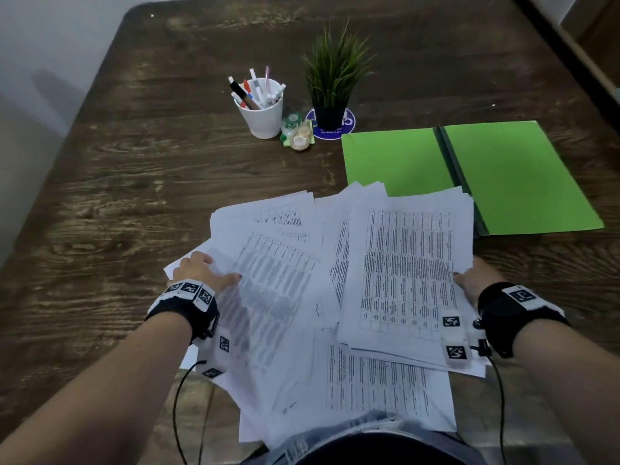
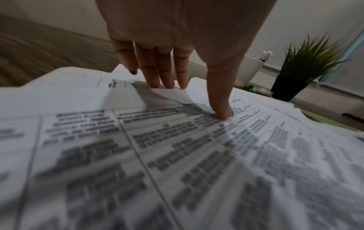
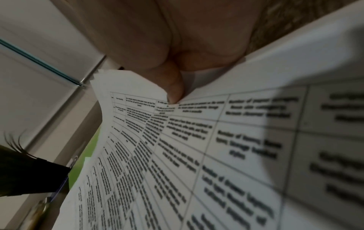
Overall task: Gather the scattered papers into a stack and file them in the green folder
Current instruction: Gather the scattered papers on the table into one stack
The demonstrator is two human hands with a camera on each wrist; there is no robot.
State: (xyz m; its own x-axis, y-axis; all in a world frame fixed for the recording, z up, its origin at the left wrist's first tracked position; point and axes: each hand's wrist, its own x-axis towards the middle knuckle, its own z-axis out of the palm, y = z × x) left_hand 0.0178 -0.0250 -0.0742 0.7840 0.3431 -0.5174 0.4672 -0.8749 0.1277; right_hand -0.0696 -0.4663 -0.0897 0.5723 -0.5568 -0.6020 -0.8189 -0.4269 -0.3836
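Printed sheets lie fanned out at the table's near edge. My left hand (image 1: 198, 271) rests on the left sheets (image 1: 268, 290); in the left wrist view the straight fingers (image 2: 167, 77) and thumb touch down on the paper (image 2: 177, 155). My right hand (image 1: 473, 280) grips the right edge of a thicker stack (image 1: 406, 270). Its thumb (image 3: 173, 90) lies on top of the stack (image 3: 197, 140) and the fingers are hidden beneath it. The green folder (image 1: 513, 176) lies open and flat just beyond the stack, whose far corner overlaps it.
Behind the papers stand a white cup of pens (image 1: 263, 109), a small potted plant (image 1: 332, 78) on a blue coaster, and little jars (image 1: 297, 134). The dark wooden table (image 1: 134, 162) stretches to the left. Loose sheets (image 1: 369, 391) overhang the near edge at my lap.
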